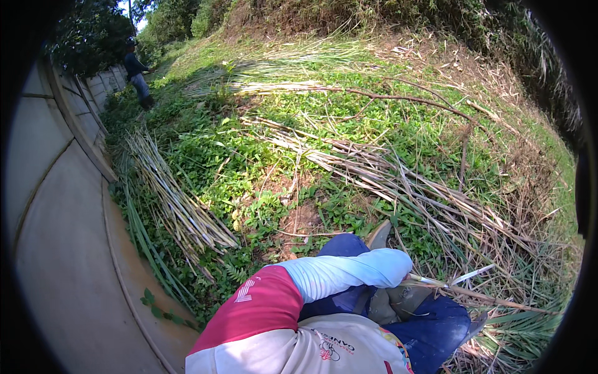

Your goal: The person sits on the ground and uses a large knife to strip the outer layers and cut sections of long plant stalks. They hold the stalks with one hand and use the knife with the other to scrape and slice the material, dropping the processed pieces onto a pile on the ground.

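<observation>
My left arm, in a red and light blue sleeve, reaches across my lap to the right. The sleeve's end and my bent legs hide the fingers of my left hand. Just past the sleeve's end, a few thin cane-like stalks stick out to the right, one with a pale, whitish stretch. Whether the hand grips them, I cannot make out. My right hand does not show. An olive-grey piece, perhaps a boot or glove, lies between my blue trouser legs.
A bundle of cut stalks lies left, beside a pale panel wall. Dry stalks spread across the low weeds ahead, with a long green-topped pile beyond. A brown branch lies far right. Another person stands by the wall.
</observation>
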Tool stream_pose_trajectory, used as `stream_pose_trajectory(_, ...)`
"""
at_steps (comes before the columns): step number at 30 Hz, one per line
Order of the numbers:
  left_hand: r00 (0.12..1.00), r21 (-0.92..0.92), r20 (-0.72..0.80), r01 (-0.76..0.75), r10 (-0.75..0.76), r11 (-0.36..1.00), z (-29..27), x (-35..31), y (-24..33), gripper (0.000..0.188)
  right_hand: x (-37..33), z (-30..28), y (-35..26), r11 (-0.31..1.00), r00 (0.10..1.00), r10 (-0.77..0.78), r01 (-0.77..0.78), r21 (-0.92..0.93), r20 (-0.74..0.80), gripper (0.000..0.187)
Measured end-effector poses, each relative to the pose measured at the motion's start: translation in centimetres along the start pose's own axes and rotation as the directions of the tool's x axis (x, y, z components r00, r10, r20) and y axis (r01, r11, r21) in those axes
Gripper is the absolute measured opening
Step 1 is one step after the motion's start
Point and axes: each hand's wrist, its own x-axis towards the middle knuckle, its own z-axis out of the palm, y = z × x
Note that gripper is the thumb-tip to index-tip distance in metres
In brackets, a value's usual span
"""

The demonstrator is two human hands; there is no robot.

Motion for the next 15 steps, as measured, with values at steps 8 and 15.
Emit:
stream_pose_trajectory(8, 0.986, -0.041, 0.161, -0.041, 0.047, 0.998, -3.7, -2.3, 2.2, 0.021, -17.6, -7.1, -13.5, 0.767, 0.880, -0.365, 0.098, 0.634, 0.305, 0.025)
stream_pose_trajectory(15, 0.955, -0.339, 0.287, 0.036, 0.067, 0.940, 0.1, -5.0, 0.5, 0.034, -21.9, -7.1, -10.8, 0.877, 0.701, -0.160, -0.223, 0.426, 0.695, 0.033)
